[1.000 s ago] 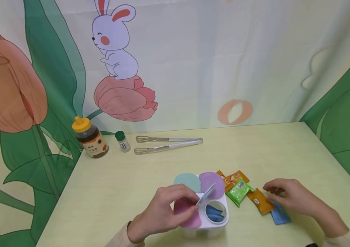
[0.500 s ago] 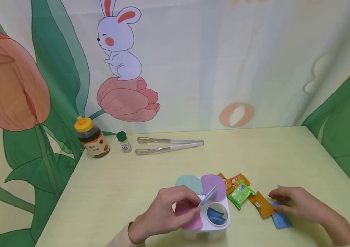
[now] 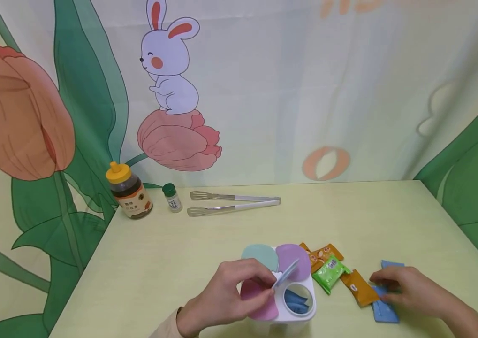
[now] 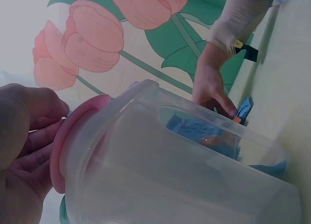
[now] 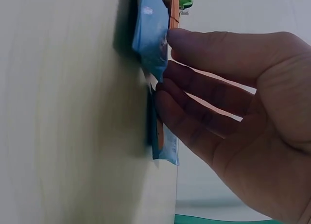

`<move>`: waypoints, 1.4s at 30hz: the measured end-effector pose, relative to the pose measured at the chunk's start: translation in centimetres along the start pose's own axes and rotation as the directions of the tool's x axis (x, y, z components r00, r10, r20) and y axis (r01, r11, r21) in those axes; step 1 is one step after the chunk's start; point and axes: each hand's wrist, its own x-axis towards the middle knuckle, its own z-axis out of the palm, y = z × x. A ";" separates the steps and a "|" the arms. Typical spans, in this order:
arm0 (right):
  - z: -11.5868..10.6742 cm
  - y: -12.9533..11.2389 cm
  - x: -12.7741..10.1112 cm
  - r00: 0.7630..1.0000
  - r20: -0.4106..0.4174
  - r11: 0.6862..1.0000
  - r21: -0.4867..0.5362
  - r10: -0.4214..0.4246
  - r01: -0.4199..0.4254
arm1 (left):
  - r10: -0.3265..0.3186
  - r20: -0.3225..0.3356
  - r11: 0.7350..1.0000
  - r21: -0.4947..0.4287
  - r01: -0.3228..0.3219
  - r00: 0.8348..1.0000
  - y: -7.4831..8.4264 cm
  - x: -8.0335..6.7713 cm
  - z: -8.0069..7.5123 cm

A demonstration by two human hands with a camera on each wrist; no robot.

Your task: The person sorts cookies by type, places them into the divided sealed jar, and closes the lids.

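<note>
Right hand settles loose fingers on the blue packet; I pinch only it, while my left hand pinches the blue lid open.

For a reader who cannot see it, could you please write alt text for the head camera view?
A person's left hand holds open a lid flap on a white four-compartment container while the right hand rests on blue snack packets beside it. Orange and green packets, tongs, a honey bottle and a small jar lie on the pale green table.
</note>
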 end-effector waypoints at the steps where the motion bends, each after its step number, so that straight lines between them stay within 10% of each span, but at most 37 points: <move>1: 0.0 0.0 0.0 1.000 0.005 1.000 -0.001 0.009 -0.009 | -0.001 -0.001 1.000 0.000 0.001 1.000 0.0 0.0 0.0; 42: 0.6 0.2 0.5 0.997 0.068 0.999 0.018 0.040 -0.041 | -0.026 0.012 1.000 0.009 0.026 1.000 0.0 -0.1 0.1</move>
